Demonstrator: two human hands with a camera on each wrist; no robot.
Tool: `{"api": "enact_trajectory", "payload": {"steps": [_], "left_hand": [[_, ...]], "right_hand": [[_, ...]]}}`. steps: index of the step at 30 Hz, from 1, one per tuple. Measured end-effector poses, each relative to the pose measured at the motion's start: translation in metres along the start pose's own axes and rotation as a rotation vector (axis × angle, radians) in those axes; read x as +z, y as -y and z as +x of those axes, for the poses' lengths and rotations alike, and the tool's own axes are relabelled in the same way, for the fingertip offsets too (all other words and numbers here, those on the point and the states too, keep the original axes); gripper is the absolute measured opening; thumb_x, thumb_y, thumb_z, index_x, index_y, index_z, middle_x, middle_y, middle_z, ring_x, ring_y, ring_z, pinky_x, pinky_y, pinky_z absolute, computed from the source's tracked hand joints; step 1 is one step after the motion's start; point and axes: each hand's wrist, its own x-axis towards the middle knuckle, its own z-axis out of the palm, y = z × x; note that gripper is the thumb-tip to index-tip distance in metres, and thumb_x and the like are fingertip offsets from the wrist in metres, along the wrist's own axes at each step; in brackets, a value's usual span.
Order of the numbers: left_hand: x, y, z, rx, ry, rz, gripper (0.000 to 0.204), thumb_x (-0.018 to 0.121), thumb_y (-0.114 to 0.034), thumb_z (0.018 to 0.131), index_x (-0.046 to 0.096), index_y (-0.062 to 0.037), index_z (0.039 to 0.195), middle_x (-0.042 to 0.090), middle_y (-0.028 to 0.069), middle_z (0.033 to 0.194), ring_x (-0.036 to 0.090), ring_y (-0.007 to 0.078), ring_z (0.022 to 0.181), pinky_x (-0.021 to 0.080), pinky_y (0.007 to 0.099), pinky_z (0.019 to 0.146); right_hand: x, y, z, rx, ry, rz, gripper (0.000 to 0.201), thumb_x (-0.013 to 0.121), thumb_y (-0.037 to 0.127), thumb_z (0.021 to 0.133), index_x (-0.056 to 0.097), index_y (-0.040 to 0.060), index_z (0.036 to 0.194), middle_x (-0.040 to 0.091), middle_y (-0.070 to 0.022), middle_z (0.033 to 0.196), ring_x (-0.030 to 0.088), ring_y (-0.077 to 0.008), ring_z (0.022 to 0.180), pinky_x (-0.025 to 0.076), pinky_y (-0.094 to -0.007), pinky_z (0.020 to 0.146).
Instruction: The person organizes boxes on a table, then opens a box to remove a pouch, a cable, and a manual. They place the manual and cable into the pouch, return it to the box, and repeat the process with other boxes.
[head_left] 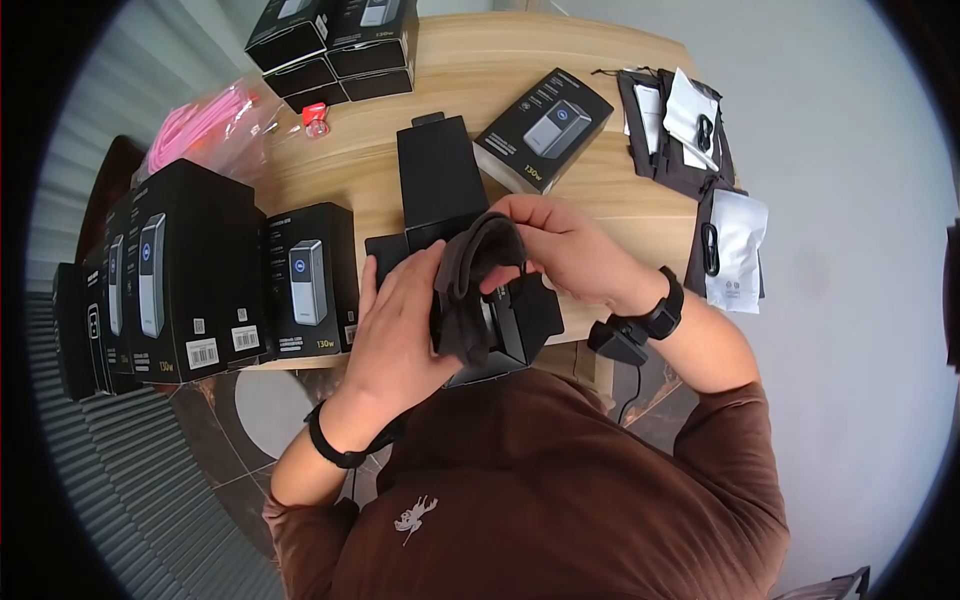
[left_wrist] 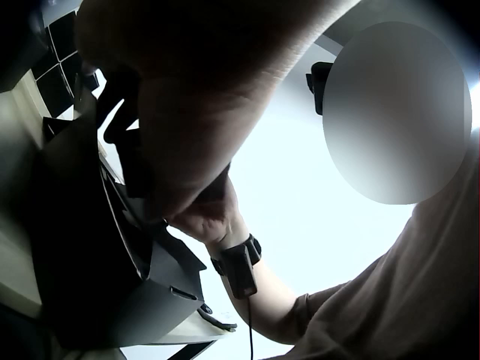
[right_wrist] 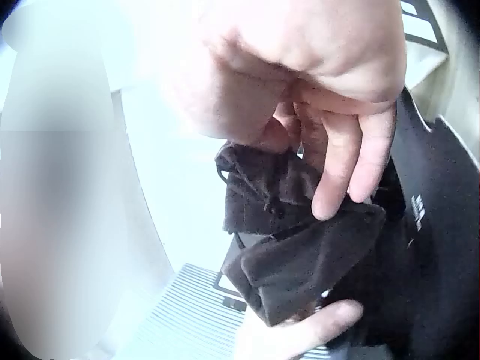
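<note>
A dark fabric drawstring pouch (head_left: 462, 280) hangs over an open black box (head_left: 438, 178), whose flaps stand out around it. My left hand (head_left: 392, 330) holds the pouch from the left, with fingers along its side. My right hand (head_left: 575, 250) pinches the upper part of the pouch from the right. The right wrist view shows the pouch (right_wrist: 304, 262) folded over, its cord hanging near my right fingers (right_wrist: 341, 161), and my left thumb (right_wrist: 326, 322) below it. Most of the box's inside is hidden behind the hands and pouch.
Printed power bank boxes stand at left (head_left: 195, 270) and are stacked at the back (head_left: 335, 45). Another box (head_left: 548, 130) lies beyond my right hand. Pouches with cables and papers (head_left: 680, 130) and a white packet (head_left: 738, 250) lie at the right edge. A pink item in plastic (head_left: 205, 125) is back left.
</note>
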Motion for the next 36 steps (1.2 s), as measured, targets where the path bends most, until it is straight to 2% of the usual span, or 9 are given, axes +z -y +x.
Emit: {"api": "enact_trajectory", "payload": {"steps": [8, 11, 16, 19, 22, 23, 26, 31, 36], "left_hand": [[0.004, 0.000, 0.020, -0.160, 0.011, -0.660, 0.070, 0.073, -0.007, 0.097, 0.036, -0.0012, 0.156, 0.057, 0.0147, 0.141, 0.058, 0.0210, 0.131, 0.043, 0.0361, 0.113], [0.017, -0.004, 0.019, -0.137, -0.221, -0.903, 0.048, 0.065, -0.004, 0.096, 0.051, 0.0002, 0.142, 0.065, 0.0160, 0.130, 0.064, 0.0303, 0.118, 0.048, 0.0389, 0.103], [0.003, 0.001, 0.024, -0.182, -0.292, -1.210, 0.025, 0.055, 0.004, 0.099, 0.066, 0.0040, 0.122, 0.065, 0.0145, 0.136, 0.059, 0.0239, 0.126, 0.043, 0.0344, 0.109], [-0.008, 0.001, 0.025, -0.096, -0.301, -0.950, 0.026, 0.057, 0.000, 0.102, 0.065, 0.0037, 0.126, 0.065, 0.0129, 0.136, 0.061, 0.0209, 0.124, 0.044, 0.0330, 0.107], [-0.009, -0.004, 0.023, -0.108, -0.299, -0.838, 0.027, 0.059, -0.004, 0.104, 0.063, 0.0048, 0.129, 0.067, 0.0131, 0.135, 0.063, 0.0204, 0.120, 0.046, 0.0317, 0.105], [-0.011, -0.002, 0.023, -0.100, -0.277, -0.843, 0.027, 0.057, -0.005, 0.106, 0.063, 0.0040, 0.131, 0.069, 0.0128, 0.131, 0.065, 0.0203, 0.118, 0.049, 0.0323, 0.103], [-0.005, -0.007, 0.020, -0.168, -0.387, -1.415, 0.025, 0.055, -0.006, 0.108, 0.062, 0.0017, 0.131, 0.071, 0.0122, 0.126, 0.067, 0.0205, 0.116, 0.053, 0.0346, 0.100], [-0.008, -0.007, 0.016, -0.166, -0.698, -1.546, 0.026, 0.053, -0.023, 0.112, 0.057, -0.0051, 0.131, 0.068, 0.0144, 0.123, 0.068, 0.0217, 0.098, 0.056, 0.0332, 0.078], [-0.009, -0.013, 0.022, -0.071, -0.711, -1.422, 0.028, 0.053, -0.025, 0.112, 0.056, -0.0059, 0.133, 0.066, 0.0141, 0.128, 0.067, 0.0217, 0.101, 0.056, 0.0353, 0.080]], "right_hand": [[-0.007, -0.014, -0.012, -0.052, 0.103, 0.502, 0.030, 0.044, 0.008, 0.112, 0.058, -0.0020, 0.137, 0.071, -0.0121, 0.122, 0.075, -0.0220, 0.103, 0.063, -0.0407, 0.095], [0.000, -0.017, -0.020, -0.068, 0.138, 0.505, 0.032, 0.043, 0.007, 0.112, 0.056, -0.0015, 0.141, 0.070, -0.0133, 0.124, 0.074, -0.0238, 0.107, 0.061, -0.0434, 0.098], [-0.008, -0.017, -0.031, -0.056, 0.102, 0.355, 0.031, 0.045, 0.008, 0.111, 0.056, -0.0017, 0.139, 0.069, -0.0145, 0.127, 0.071, -0.0235, 0.113, 0.060, -0.0435, 0.099], [-0.017, -0.002, -0.032, -0.201, 0.052, 0.494, 0.026, 0.052, 0.005, 0.107, 0.059, 0.0000, 0.132, 0.069, -0.0119, 0.126, 0.071, -0.0188, 0.109, 0.060, -0.0374, 0.094], [-0.004, 0.007, -0.038, -0.261, -0.097, -0.030, 0.028, 0.056, -0.006, 0.100, 0.061, -0.0006, 0.127, 0.071, -0.0130, 0.119, 0.070, -0.0165, 0.099, 0.055, -0.0253, 0.084], [-0.003, 0.000, -0.038, -0.284, -0.087, -0.203, 0.029, 0.064, -0.006, 0.099, 0.062, 0.0045, 0.125, 0.072, -0.0042, 0.113, 0.067, -0.0072, 0.093, 0.053, -0.0224, 0.079], [-0.007, -0.015, -0.042, -0.339, -0.104, -0.194, 0.026, 0.064, -0.007, 0.099, 0.062, 0.0040, 0.123, 0.071, -0.0017, 0.109, 0.066, -0.0058, 0.089, 0.052, -0.0209, 0.076], [-0.012, -0.022, -0.037, -0.611, -0.388, 0.296, 0.019, 0.059, -0.002, 0.103, 0.059, 0.0036, 0.122, 0.066, -0.0060, 0.109, 0.066, -0.0117, 0.089, 0.054, -0.0256, 0.080], [0.008, -0.038, -0.048, -0.403, -0.160, 0.238, 0.034, 0.064, -0.007, 0.099, 0.057, 0.0047, 0.129, 0.066, -0.0054, 0.113, 0.065, -0.0113, 0.097, 0.054, -0.0258, 0.087]]}}
